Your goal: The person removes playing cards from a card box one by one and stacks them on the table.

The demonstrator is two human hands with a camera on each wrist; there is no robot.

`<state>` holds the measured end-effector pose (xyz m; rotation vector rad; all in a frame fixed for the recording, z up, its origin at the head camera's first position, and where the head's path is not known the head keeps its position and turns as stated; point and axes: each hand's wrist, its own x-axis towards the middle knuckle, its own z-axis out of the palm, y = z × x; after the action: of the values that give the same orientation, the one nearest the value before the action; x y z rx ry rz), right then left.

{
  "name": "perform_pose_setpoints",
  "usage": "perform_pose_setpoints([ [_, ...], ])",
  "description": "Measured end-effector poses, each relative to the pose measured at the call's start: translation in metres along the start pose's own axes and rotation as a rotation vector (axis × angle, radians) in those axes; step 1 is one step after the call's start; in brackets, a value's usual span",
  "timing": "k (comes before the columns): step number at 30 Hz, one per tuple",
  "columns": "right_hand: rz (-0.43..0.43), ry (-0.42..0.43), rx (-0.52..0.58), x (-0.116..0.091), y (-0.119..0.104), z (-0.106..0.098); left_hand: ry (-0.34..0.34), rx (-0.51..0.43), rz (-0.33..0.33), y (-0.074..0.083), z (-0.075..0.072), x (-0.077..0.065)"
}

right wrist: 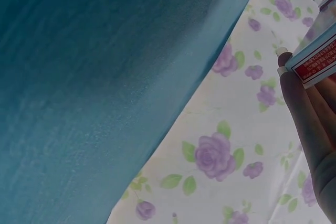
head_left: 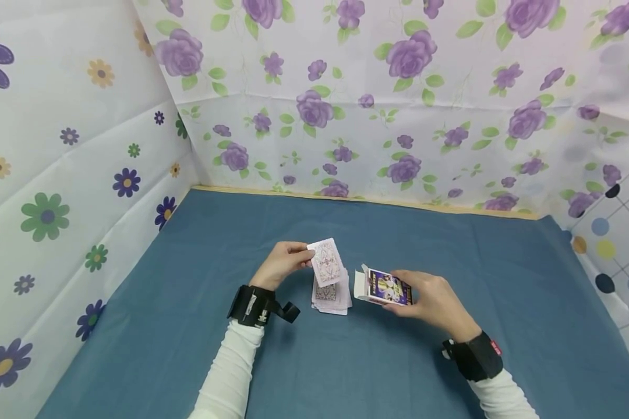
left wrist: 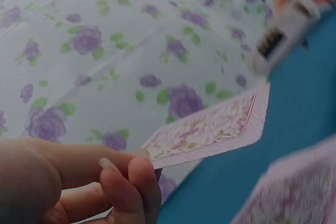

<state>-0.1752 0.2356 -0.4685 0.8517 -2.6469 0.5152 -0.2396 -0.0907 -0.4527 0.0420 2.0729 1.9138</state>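
Note:
My left hand [head_left: 285, 263] pinches a playing card [head_left: 327, 262] by its edge, patterned back up, above a loose pile of playing cards [head_left: 331, 298] on the table. In the left wrist view the same card [left wrist: 210, 127] juts out from between thumb and fingers, tilted. My right hand [head_left: 434, 299] grips a card box [head_left: 390, 288] with a dark purple printed face, its end flap open towards the pile. The right wrist view shows only part of the box [right wrist: 317, 59], with fingers along its side. What lies inside the box is hidden.
A blue cloth [head_left: 388, 372] covers the table. Behind it hangs a flowered sheet [head_left: 367, 139], and another flower-printed sheet [head_left: 78, 192] stands along the left side. A dotted, tiled-pattern sheet [head_left: 615, 233] borders the right.

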Motion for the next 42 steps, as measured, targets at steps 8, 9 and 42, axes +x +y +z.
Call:
perform_pose_setpoints([
  [8, 0.016, -0.017, 0.003, -0.002, 0.001, 0.0, 0.096, 0.124, -0.076, -0.028, 0.005, 0.014],
  [9, 0.018, -0.017, 0.002, -0.002, 0.001, 0.0, 0.105, 0.137, -0.07, -0.031, 0.007, 0.015],
  [42, -0.039, -0.026, -0.009, 0.015, -0.003, -0.005, -0.194, 0.684, 0.427, 0.005, 0.075, -0.023],
])
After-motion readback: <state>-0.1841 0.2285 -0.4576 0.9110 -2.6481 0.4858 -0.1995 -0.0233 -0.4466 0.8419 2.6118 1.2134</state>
